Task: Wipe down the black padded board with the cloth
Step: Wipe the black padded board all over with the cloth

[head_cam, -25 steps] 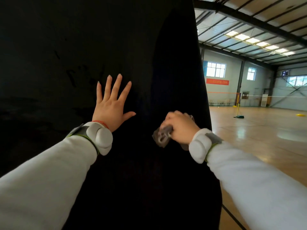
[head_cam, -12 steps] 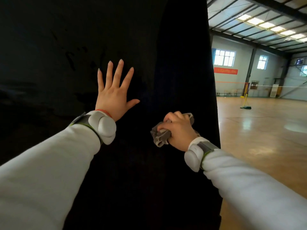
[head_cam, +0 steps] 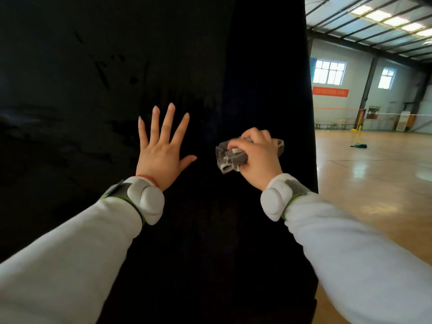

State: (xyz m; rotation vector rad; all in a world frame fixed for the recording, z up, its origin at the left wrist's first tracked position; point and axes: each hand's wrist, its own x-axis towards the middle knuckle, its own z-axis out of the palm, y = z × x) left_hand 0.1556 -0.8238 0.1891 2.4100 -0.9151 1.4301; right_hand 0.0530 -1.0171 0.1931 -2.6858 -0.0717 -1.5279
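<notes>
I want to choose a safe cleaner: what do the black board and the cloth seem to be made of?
Black padded board: probably vinyl or faux-leather cover, slightly glossy, with creases and faint reflections.
Cloth: soft grey fabric, perhaps microfibre, matte, bunched in folds in the right hand.

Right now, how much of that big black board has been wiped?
Done: cannot tell; the black padded board is too dark to show wiped patches. In hand: the right hand presses the bunched grey cloth against it while the left hand lies flat, bracing. Left: presumably most of it.
</notes>
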